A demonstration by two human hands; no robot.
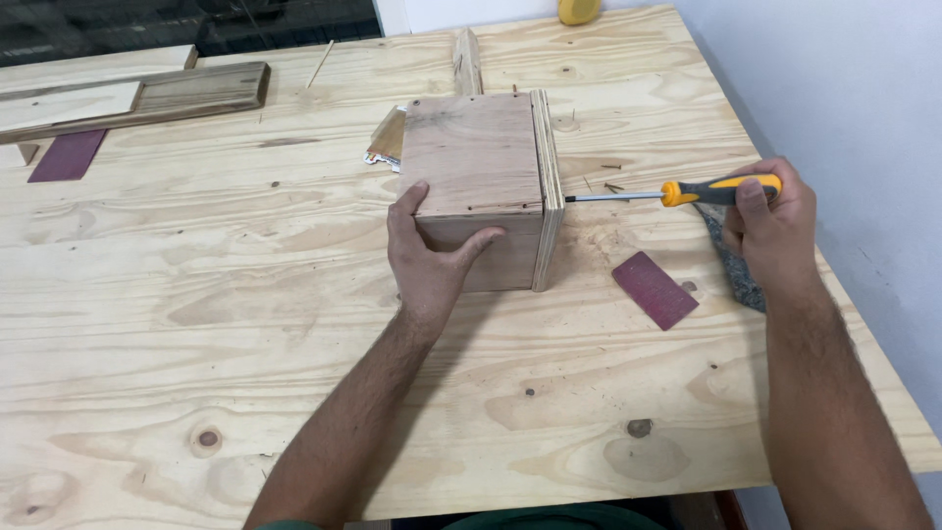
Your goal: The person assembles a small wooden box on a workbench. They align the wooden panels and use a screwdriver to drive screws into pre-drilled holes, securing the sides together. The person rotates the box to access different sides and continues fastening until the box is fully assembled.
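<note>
A wooden box [478,186] is stood near the middle of the plywood surface [245,324], a thicker plywood panel [548,186] set flush against its right face. The box is braced by the left hand [429,257]: fingers [404,204] spread up the left side, thumb hooked across the front face, so the box is clasped rather than pinched. A screwdriver [677,192] with a yellow-and-black handle is held level in the right hand [775,221], fingers closed round the handle's end, thumb laid along the top; the tip is met with the panel's outer face, though the exact contact point is too small to be made out. For the step in hand, the shaft is best kept square to the panel, and the push is best answered by the left hand so that the box is not slid along the surface. Slipping of the tip is judged the main risk. Just in front of the right hand, a dark red sandpaper strip [654,289] is seen lying flat, and a grey cloth-like piece [734,260] is partly hidden under the wrist. A narrow wood strip [467,61] is seen behind the box, boards [137,96] at far left with another red strip [67,155], and a yellow object [579,10] at the far edge.
</note>
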